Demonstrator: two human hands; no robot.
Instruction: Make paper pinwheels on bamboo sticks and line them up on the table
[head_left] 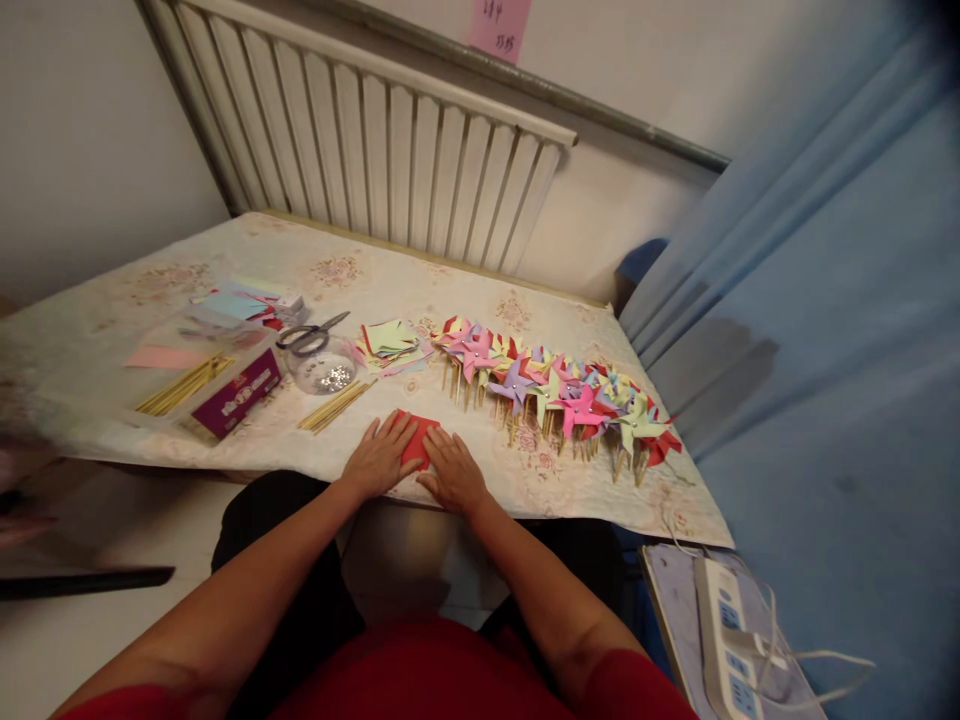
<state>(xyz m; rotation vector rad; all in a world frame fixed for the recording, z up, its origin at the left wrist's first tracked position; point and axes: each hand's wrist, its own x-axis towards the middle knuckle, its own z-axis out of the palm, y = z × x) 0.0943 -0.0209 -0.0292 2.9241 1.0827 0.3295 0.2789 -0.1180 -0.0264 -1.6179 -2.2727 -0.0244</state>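
A piece of red paper [417, 440] lies flat at the table's front edge. My left hand [377, 458] rests on its left part, fingers stretched out. From the other side, my right hand [454, 472] presses flat on its right part, its fingers also extended. Parts of the paper are hidden under both hands. Just beyond my left hand are a bundle of thin wooden sticks [336, 407] and a clear round dish [300, 378] with small shiny bits. Further back sits a small pile of coloured paper squares [390, 338].
Many finished paper pinwheels [555, 392] on sticks lie in rows to the right. At left are scissors [309, 338], a purple-labelled box [238, 395] with sticks, and blue paper [234, 302]. A power strip [724, 640] is at lower right. Another person's hand shows at far left.
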